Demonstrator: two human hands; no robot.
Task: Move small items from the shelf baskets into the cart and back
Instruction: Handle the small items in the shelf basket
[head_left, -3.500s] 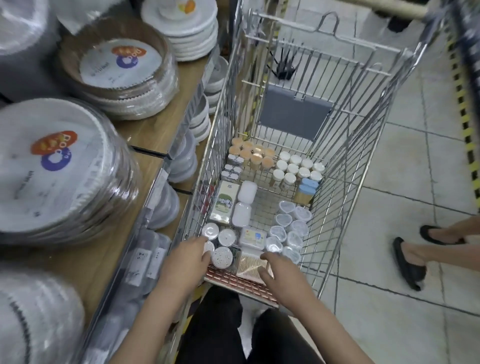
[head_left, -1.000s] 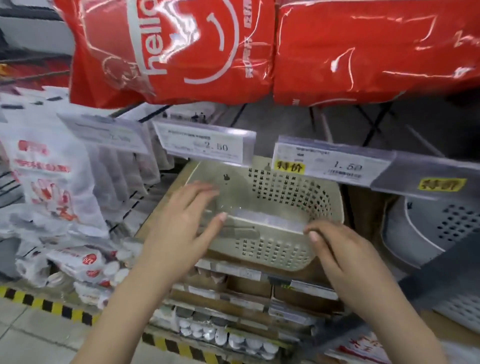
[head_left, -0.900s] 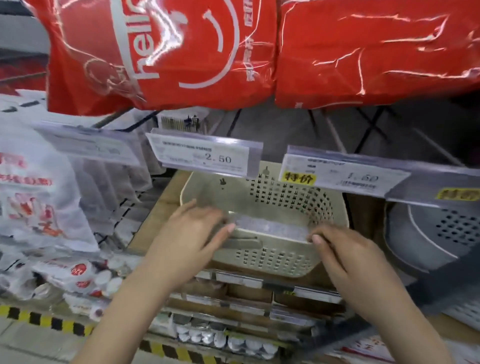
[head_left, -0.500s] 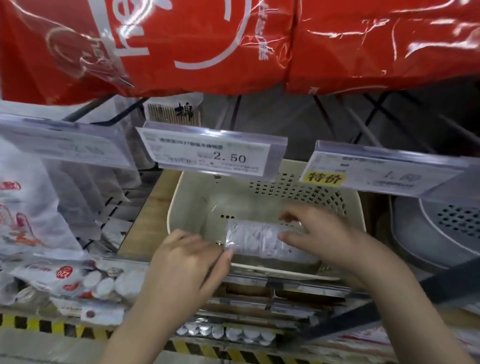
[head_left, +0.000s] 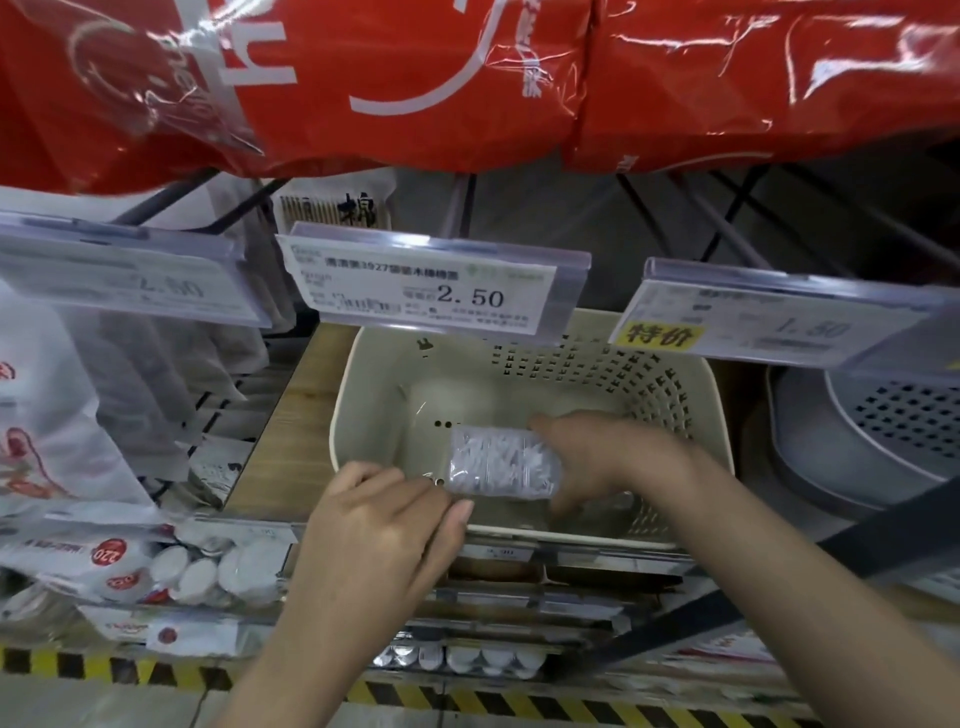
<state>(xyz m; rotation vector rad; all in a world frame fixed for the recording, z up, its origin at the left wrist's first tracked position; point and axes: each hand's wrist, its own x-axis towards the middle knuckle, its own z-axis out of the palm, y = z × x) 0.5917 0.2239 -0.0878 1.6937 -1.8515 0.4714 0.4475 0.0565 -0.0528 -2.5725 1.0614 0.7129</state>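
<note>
A cream perforated basket (head_left: 691, 395) stands on the wooden shelf below a 2.50 price tag (head_left: 431, 291). Inside it, low over the bottom, is a clear box of cotton swabs (head_left: 501, 462). My right hand (head_left: 608, 457) reaches into the basket and grips the box from its right side, fingers curled round it. My left hand (head_left: 384, 525) is at the basket's front left rim, fingers bent, its fingertips close to the box's left end; whether they touch it is unclear. The cart is out of view.
Red plastic packs (head_left: 467, 78) hang overhead. A grey perforated basket (head_left: 883, 431) stands to the right. Bagged goods (head_left: 52, 395) hang at the left, and packets of round pads (head_left: 197, 566) lie below. Yellow-black tape (head_left: 104, 670) marks the floor edge.
The view turned from the cart to the shelf. The swab box, carried between both hands, went down into the cream basket; my right hand went in with it and my left stayed at the rim.
</note>
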